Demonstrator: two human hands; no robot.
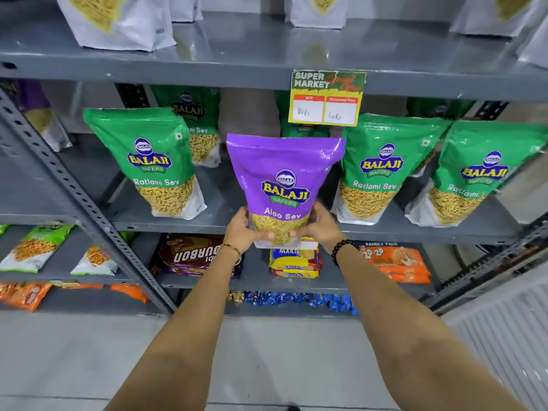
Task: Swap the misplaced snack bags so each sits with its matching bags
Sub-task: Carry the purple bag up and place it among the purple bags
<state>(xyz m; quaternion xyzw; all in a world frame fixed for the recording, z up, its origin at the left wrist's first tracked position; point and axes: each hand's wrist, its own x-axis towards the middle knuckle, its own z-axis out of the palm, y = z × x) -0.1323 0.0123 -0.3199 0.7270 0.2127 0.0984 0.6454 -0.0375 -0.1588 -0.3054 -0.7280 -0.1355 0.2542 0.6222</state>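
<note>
A purple Aloo Sev bag (284, 179) is upright at the front edge of the middle shelf (166, 225), among green Ratlami Sev bags. My left hand (243, 232) grips its lower left corner and my right hand (321, 228) grips its lower right corner. Green Ratlami Sev bags stand to its left (148, 161) and to its right (382, 167), with another further right (477, 173). More green bags stand behind them. Part of another purple bag (32, 108) shows at the far left on the neighbouring rack.
A price tag (326, 97) hangs from the upper shelf edge just above the purple bag. White bags (118, 22) stand on the top shelf. Biscuit packs (189, 256) and an orange pack (397, 264) lie on the shelf below. A slotted upright (77, 197) divides the racks.
</note>
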